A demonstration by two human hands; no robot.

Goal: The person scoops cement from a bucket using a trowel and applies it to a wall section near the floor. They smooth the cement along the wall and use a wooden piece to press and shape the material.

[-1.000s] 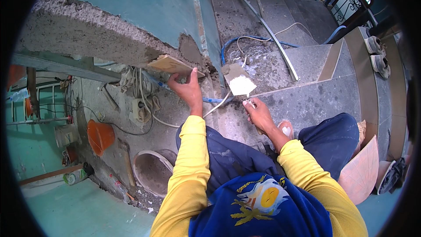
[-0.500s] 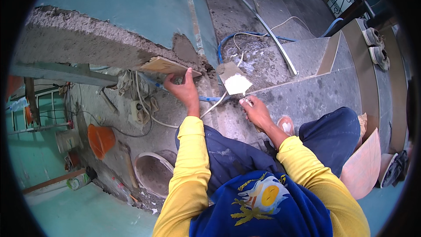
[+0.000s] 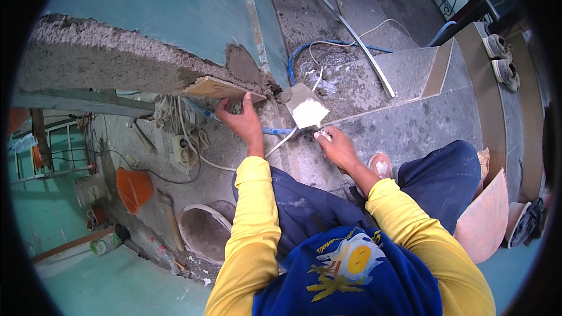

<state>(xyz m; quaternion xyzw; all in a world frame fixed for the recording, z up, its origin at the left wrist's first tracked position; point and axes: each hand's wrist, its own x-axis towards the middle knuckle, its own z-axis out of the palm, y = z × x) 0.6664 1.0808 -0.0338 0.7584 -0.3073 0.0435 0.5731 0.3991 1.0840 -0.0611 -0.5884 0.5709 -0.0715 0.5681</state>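
Left hand (image 3: 241, 122): Held a tan tile piece (image 3: 219, 89) by its near edge, with thumb and fingertips spread apart.
Tan tile piece: Sat tilted beside the ragged mortar edge (image 3: 117, 61) of the teal wall (image 3: 152, 0); could not make out whether touching it or just short.
Left-hand pressure: Seemed best shared evenly between thumb and fingers, to avoid rocking or chipping the edge.
Right hand (image 3: 338, 147): Wrapped narrowly around the handle of a masonry trowel (image 3: 300, 95).
Masonry trowel: Pointed forward, just right of the tan tile piece and apart from it.
White paste (image 3: 310, 112): Covered much of the blade toward the handle; could not judge thickness through the glare.
Trowel angle: Looked best near level, with a steady wrist, to guard against spilling paste.
Blue hose (image 3: 275, 131): Lay on the floor between the hands, near a pale cable (image 3: 234, 168); seemed worth avoiding underfoot.
Grey bucket (image 3: 226, 222): Stood lower left of the left hand, well apart from the trowel.
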